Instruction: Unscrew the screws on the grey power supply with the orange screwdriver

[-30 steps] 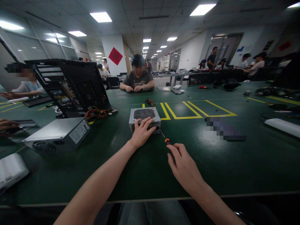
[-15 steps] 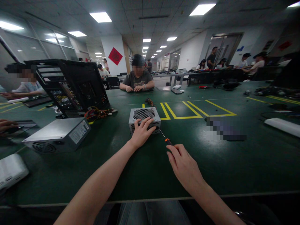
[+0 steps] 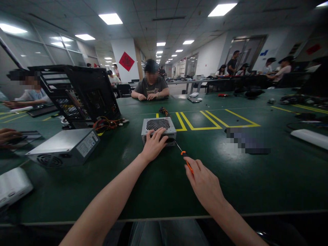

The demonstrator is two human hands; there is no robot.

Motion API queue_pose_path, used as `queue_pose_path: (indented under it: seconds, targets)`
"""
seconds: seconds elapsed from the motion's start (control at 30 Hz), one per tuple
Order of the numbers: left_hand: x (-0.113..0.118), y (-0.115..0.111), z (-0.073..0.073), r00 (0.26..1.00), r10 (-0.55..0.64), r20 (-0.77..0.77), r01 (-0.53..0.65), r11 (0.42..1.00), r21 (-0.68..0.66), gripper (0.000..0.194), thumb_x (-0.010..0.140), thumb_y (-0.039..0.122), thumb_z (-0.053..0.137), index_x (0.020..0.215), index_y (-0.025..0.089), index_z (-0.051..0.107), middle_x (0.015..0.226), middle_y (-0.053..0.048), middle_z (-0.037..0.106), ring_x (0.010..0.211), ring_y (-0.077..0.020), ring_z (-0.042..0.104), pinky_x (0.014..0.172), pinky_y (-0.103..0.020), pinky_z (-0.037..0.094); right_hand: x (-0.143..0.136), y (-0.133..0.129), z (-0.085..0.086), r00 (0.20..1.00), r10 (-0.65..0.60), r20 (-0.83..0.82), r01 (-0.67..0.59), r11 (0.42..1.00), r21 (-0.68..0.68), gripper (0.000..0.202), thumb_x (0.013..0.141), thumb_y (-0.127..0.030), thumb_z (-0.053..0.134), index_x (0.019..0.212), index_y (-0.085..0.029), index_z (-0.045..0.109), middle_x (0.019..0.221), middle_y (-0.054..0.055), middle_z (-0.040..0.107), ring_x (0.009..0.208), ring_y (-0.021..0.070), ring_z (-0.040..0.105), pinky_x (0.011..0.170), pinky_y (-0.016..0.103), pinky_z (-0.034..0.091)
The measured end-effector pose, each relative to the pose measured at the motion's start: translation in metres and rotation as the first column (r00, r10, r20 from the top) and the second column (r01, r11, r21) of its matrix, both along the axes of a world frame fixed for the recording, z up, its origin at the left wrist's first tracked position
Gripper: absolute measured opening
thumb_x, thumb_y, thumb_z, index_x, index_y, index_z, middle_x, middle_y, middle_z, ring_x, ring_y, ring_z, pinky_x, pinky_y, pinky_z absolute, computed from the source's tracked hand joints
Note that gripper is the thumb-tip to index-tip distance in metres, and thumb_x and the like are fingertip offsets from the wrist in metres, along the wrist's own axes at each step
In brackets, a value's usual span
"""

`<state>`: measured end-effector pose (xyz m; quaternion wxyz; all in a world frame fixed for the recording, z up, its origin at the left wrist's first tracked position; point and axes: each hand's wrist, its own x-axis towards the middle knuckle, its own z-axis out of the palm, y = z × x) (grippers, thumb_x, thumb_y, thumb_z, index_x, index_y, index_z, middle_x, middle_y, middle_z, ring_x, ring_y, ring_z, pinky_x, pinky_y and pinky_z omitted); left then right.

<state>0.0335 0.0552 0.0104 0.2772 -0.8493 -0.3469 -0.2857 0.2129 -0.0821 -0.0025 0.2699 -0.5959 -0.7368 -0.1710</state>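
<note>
A grey metal computer power supply [image 3: 156,123] with a perforated top sits on the green table in front of me. My left hand [image 3: 154,145] holds it at the near side, fingers over its top edge and thumb low toward the right. In my right hand [image 3: 203,179] is a screwdriver [image 3: 183,153] with an orange and black handle. Its thin shaft slants up and left to the near right corner of the power supply. A dark patch lies beside the left thumb, and the exact spot the tip meets is too small to tell.
To the left are a second power supply [image 3: 64,147], an open black computer case [image 3: 84,92] with loose cables [image 3: 107,123], and a white power strip [image 3: 14,188]. A blurred-out flat object [image 3: 247,141] lies to the right. Across the table sits a person [image 3: 151,85].
My right hand has shifted slightly right and down along the screwdriver, showing more of the orange handle. My left hand and the power supply look almost the same.
</note>
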Motion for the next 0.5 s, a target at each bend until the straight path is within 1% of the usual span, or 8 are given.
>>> queue_pose_path:
  seconds: [0.1, 0.27, 0.4, 0.5]
  targets:
    - [-0.0034, 0.0001, 0.0002, 1.000, 0.007, 0.017, -0.007, 1.000, 0.005, 0.017, 0.084, 0.024, 0.053, 0.100, 0.022, 0.056, 0.130, -0.012, 0.048, 0.124, -0.0255, 0.039, 0.096, -0.047, 0.026, 0.0002, 0.0001, 0.0002, 1.000, 0.005, 0.001, -0.005, 1.000, 0.012, 0.028, 0.092, -0.028, 0.035, 0.110, -0.017, 0.053, 0.081, 0.005, 0.060, 0.064, 0.0147, 0.060, 0.056, 0.026, 0.046]
    - [-0.0051, 0.0010, -0.0002, 0.999, -0.022, 0.028, 0.022, 1.000, 0.017, 0.015, 0.084, 0.023, 0.052, 0.098, 0.022, 0.057, 0.127, -0.012, 0.050, 0.122, -0.0258, 0.041, 0.095, -0.047, 0.028, -0.0005, 0.0004, 0.0023, 0.999, 0.038, -0.026, -0.038, 0.999, 0.012, 0.031, 0.093, -0.031, 0.031, 0.108, -0.016, 0.054, 0.082, 0.006, 0.061, 0.065, 0.0148, 0.060, 0.057, 0.027, 0.047]
    - [-0.0043, 0.0016, -0.0003, 0.999, -0.018, 0.027, 0.018, 1.000, 0.005, 0.016, 0.083, 0.023, 0.053, 0.099, 0.023, 0.058, 0.128, -0.012, 0.049, 0.122, -0.0260, 0.040, 0.094, -0.047, 0.028, -0.0006, 0.0004, 0.0035, 0.998, 0.053, -0.042, -0.052, 0.999, 0.006, 0.031, 0.094, -0.030, 0.030, 0.108, -0.015, 0.053, 0.083, 0.006, 0.061, 0.064, 0.0144, 0.059, 0.056, 0.026, 0.047]
    - [-0.0042, 0.0031, -0.0016, 0.999, -0.014, 0.030, 0.014, 1.000, 0.005, 0.016, 0.083, 0.024, 0.054, 0.099, 0.024, 0.058, 0.128, -0.011, 0.049, 0.122, -0.0261, 0.040, 0.093, -0.047, 0.028, -0.0002, 0.0009, 0.0030, 0.996, 0.074, -0.053, -0.074, 0.997, -0.003, 0.030, 0.093, -0.029, 0.030, 0.109, -0.015, 0.052, 0.087, 0.008, 0.060, 0.069, 0.0150, 0.060, 0.059, 0.027, 0.048]
